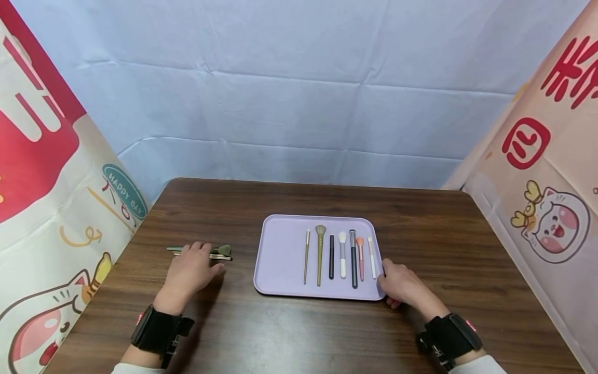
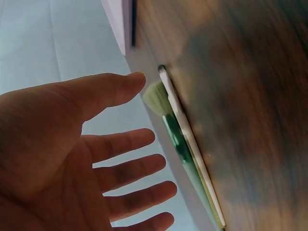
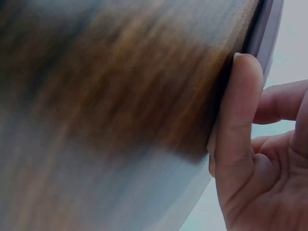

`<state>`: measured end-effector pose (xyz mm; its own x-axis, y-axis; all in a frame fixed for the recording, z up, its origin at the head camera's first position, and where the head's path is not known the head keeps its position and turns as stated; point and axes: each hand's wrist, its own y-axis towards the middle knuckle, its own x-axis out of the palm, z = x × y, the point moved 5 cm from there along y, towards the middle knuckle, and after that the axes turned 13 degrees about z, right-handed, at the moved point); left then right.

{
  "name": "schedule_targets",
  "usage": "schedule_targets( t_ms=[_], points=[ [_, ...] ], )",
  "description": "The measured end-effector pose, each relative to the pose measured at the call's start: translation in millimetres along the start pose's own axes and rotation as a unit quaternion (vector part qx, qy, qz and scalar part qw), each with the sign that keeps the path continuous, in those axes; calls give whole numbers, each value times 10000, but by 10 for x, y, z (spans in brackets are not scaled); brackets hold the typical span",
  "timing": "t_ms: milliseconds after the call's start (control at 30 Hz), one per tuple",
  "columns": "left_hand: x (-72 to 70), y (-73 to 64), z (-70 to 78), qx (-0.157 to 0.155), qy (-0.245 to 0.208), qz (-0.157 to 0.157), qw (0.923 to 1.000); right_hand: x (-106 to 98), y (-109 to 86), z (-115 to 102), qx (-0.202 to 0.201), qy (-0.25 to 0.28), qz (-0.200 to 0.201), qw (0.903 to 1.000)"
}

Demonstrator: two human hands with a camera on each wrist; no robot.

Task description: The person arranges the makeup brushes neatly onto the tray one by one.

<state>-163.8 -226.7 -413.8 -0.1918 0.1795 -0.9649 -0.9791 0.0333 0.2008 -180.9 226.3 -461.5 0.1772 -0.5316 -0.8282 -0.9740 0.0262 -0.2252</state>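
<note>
My left hand (image 1: 190, 266) hovers over a few makeup brushes on the left of the table, its fingers straight and spread in the left wrist view. One is a green makeup brush (image 2: 156, 98) with a fluffy head; beside it lies a slim pale-handled brush (image 2: 190, 139). Part of them is hidden under the hand in the head view. At the lower right corner of a lilac tray (image 1: 280, 254), my right hand (image 1: 403, 283) grips the rim, thumb (image 3: 238, 110) along its outer side. Several makeup brushes stand in a row on the tray, among them a green-handled brush (image 1: 320, 254) and a pink brush (image 1: 361, 259).
The brown wooden table (image 1: 289, 332) carries the tray near its middle. A pale blue cloth (image 1: 299, 104) hangs behind it, with printed cloths (image 1: 551, 218) at both sides. Each wrist wears a black strap (image 1: 159, 330).
</note>
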Motion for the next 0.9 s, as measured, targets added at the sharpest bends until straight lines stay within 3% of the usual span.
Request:
schedule_targets(
  t_ms=[500, 733, 900],
  points=[
    [70, -6, -234, -133, -30, -217, 9997, -2, -2, 4, -149, 31, 119, 9998],
    [122, 6, -303, -62, 39, -208, 9998, 1, -2, 9, -166, 77, 103, 9998],
    [134, 24, -318, -6, 32, 35, 10000, 6, 2, 14, -146, 85, 82, 9998]
  ],
)
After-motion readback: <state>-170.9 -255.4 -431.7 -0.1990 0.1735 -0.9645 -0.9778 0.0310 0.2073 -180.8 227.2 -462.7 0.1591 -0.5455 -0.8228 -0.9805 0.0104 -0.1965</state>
